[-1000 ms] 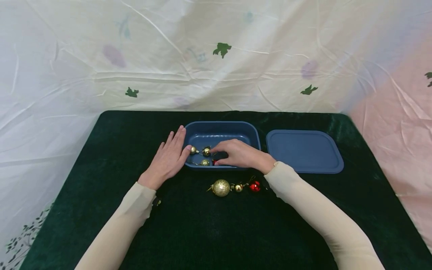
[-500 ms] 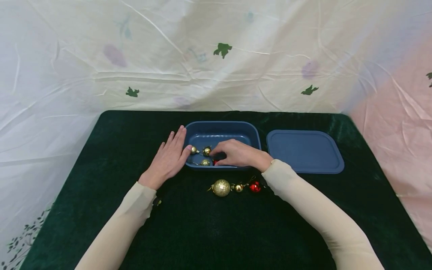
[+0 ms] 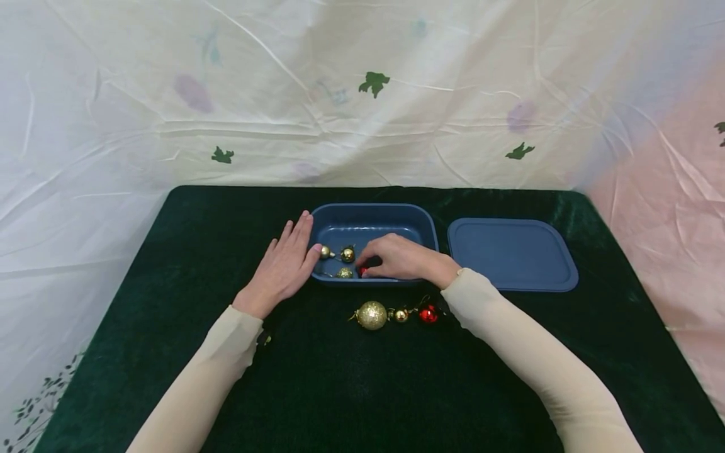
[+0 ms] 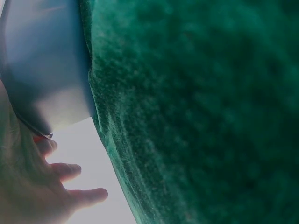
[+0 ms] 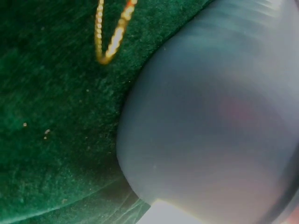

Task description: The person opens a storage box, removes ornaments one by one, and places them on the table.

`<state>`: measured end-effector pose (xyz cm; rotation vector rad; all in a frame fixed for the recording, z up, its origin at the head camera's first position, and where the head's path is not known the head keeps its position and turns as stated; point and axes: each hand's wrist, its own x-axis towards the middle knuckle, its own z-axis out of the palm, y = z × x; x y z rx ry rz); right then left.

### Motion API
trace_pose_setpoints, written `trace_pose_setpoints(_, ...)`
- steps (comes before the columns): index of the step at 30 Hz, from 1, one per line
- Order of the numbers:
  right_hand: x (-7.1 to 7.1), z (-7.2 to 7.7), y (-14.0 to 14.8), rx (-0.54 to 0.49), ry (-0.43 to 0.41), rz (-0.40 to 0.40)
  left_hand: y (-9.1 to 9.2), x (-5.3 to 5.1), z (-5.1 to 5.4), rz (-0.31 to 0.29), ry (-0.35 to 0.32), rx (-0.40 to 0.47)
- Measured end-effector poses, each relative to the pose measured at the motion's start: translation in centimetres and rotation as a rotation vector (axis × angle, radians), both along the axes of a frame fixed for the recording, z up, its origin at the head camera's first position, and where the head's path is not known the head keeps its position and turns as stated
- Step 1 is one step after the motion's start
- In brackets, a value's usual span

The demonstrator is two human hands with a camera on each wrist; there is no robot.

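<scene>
A blue rectangular box (image 3: 374, 207) lies open on the table. My left hand (image 3: 277, 267) rests against its left end, fingers straight and thumb over the rim; the left wrist view shows these fingers (image 4: 86, 197) beside the box wall. Reaching over the front rim, my right hand (image 3: 399, 258) pinches a small red bauble (image 3: 363, 271) at the box floor, mostly hidden by the fingers. Left of it in the box are two smooth gold baubles, one near the middle (image 3: 348, 254) and one by my left thumb (image 3: 325, 251), plus a glittery gold bauble (image 3: 344, 272).
In front of the box lie a large glittery gold bauble (image 3: 372, 315), a small gold bauble (image 3: 401, 315) and a red bauble (image 3: 428, 314). A blue lid (image 3: 512, 255) lies flat to the right. Some small thing (image 3: 265, 339) is partly hidden by my left cuff.
My right fingertips have shifted very slightly right inside the box, and a little more of the red bauble shows. The left hand has stayed in place.
</scene>
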<state>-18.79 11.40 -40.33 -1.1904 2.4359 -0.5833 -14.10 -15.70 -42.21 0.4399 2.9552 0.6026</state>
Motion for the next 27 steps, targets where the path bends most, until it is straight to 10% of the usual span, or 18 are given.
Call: trace_pose_setpoints(27,3.1,1.7,3.7,-0.278,0.129,-0.151,-0.1,-0.2,-0.2,0.011,0.002,0.012)
